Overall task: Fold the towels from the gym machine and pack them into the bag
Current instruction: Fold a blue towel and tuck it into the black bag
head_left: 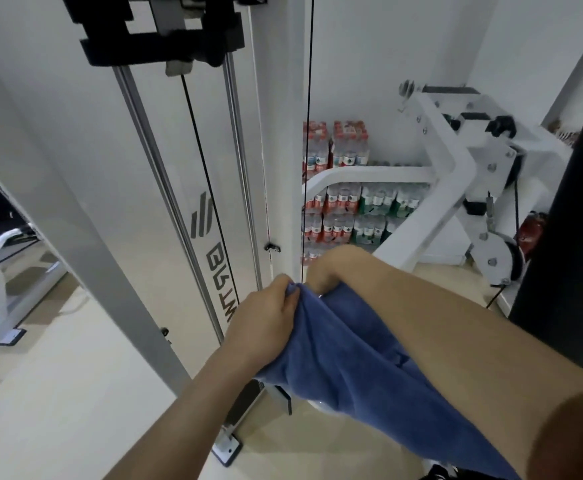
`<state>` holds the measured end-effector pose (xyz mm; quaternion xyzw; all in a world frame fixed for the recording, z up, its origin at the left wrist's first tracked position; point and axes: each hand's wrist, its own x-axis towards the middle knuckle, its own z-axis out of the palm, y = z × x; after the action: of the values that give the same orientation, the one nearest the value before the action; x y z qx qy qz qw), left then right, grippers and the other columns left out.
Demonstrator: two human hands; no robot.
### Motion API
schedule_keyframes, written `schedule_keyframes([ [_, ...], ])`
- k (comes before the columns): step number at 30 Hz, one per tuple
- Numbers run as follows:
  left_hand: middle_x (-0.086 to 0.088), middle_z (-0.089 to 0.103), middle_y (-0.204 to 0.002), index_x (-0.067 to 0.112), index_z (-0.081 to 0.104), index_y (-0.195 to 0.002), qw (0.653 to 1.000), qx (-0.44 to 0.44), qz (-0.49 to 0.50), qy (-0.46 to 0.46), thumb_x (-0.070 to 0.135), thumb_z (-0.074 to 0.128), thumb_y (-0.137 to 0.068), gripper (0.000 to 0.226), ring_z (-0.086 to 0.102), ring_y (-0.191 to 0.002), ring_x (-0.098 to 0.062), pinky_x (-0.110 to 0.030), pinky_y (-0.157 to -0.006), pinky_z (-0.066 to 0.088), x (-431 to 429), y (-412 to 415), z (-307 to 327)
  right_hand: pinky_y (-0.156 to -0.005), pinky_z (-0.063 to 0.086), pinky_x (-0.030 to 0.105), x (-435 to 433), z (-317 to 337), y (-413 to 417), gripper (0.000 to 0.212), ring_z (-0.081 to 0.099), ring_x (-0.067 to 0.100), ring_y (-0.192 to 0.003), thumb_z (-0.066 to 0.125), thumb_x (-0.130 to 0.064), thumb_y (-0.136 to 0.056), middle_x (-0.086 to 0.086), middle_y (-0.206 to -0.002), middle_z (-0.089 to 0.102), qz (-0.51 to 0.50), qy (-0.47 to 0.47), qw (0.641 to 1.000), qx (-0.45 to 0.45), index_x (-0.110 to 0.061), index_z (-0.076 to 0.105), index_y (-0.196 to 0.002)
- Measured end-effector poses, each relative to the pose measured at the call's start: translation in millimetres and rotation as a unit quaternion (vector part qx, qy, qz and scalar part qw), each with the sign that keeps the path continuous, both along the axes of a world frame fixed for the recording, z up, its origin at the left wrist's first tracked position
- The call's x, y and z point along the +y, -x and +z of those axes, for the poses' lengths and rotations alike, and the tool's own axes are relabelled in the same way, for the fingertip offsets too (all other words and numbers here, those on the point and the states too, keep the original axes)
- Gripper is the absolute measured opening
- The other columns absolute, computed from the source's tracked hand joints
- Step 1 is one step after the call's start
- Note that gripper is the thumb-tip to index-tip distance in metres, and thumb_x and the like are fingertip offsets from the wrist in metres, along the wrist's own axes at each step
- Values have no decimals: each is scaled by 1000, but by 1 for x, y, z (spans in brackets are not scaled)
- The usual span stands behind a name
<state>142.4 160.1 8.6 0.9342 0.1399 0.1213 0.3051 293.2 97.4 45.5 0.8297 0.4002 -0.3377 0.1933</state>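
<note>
A blue towel (362,368) hangs in front of me, low in the middle of the view, draped down toward the floor. My left hand (266,317) pinches its upper left edge. My right hand (324,271) grips the upper edge just beside it, the fingers curled down into the cloth and partly hidden by the wrist. The white gym machine (193,188) with its rails and black cables stands right behind the towel. No bag is in view.
Stacked packs of water bottles (345,202) fill the corner behind the machine. A white lever machine (463,174) stands at the right, a dark padded part (567,237) at the far right edge. Another white frame (9,299) rests on the pale floor at left.
</note>
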Motion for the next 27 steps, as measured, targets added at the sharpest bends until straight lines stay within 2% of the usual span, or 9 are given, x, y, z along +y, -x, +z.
schedule_keyframes([
  [3,2,65,-79,21,51,-91,1000,-19,3,14,37,36,-101,24,59,-72,-16,-40,-71,48,1,4,-4,-86,49,38,13,-7,-5,23,59,29,-94,52,-30,-95,13,-108,60,28,22,999,36,-9,61,-102],
  [6,2,65,-78,22,53,-90,999,-32,8,4,39,40,-99,24,60,-72,-15,-39,-70,48,-4,9,-6,-96,48,47,15,-18,-8,18,60,33,-103,53,-25,-93,12,-108,61,48,31,997,50,-10,61,-98],
  [10,1,68,-87,23,58,-93,999,33,30,-15,42,39,-98,28,61,-80,-17,-40,-77,49,-6,9,-12,-92,46,42,18,-17,-3,16,55,29,-96,49,-21,-95,8,-96,56,84,53,995,14,-9,58,-90],
  [12,0,70,-96,23,63,-101,987,110,23,112,43,39,-99,31,63,-89,-17,-40,-86,49,-1,7,-12,-96,46,41,20,-15,-1,29,54,29,-103,49,-30,-95,11,-112,57,77,76,994,0,-9,61,-110],
  [15,1,69,-107,27,63,-111,904,185,-6,386,42,41,-100,29,64,-101,-14,-35,-96,48,4,9,-8,-103,42,42,17,-17,0,50,52,30,-120,48,-41,-95,13,-139,49,9,96,994,43,-7,51,-133],
  [18,-3,68,-109,21,63,-112,938,151,-22,312,41,41,-100,32,63,-103,-19,-41,-99,46,8,11,-10,-101,44,43,12,-17,3,42,55,29,-115,49,-38,-95,11,-130,55,5,42,997,66,-9,58,-123],
  [21,-5,68,-87,18,65,-93,975,21,21,222,36,49,-97,24,63,-85,-20,-43,-82,50,6,15,-10,-94,48,42,0,-11,2,27,59,24,-105,56,-32,-91,3,-113,62,-2,-125,989,84,-16,66,-110],
  [23,4,66,-78,26,68,-81,976,-68,44,203,34,58,-92,17,60,-76,-8,-31,-73,49,4,21,-4,-89,53,40,-16,-2,1,16,64,22,-98,68,-32,-83,0,-104,69,-113,-290,941,134,-24,69,-97],
  [27,20,65,-87,51,64,-79,973,-196,50,109,27,69,-83,25,57,-89,7,-5,-75,41,-2,35,31,-88,55,43,-59,25,15,13,70,26,-92,75,-26,-80,8,-92,76,-276,-514,773,249,-19,74,-91],
])
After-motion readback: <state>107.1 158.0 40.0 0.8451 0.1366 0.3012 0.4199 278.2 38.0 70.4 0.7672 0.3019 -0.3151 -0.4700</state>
